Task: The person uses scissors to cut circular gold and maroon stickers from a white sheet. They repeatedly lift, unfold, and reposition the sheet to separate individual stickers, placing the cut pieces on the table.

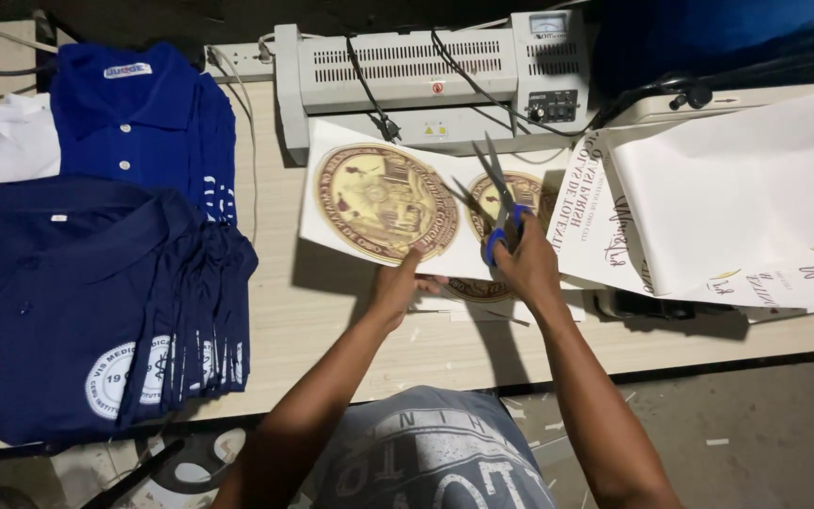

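My left hand (396, 285) pinches the near edge of a white printed sheet (332, 221) that carries round gold emblems, and lifts it off the table. My right hand (526, 264) grips blue-handled scissors (494, 193), their blades open and pointing away from me over the sheet between two emblems. A large round emblem (387, 201) lies left of the blades, a second one (512, 203) partly behind the scissors.
A grey laminator (426, 80) stands at the back of the wooden table (332, 325). Stacks of dark blue polo shirts (96, 302) fill the left side. More printed white sheets (737, 198) lie at the right. Paper scraps dot the floor (756, 424).
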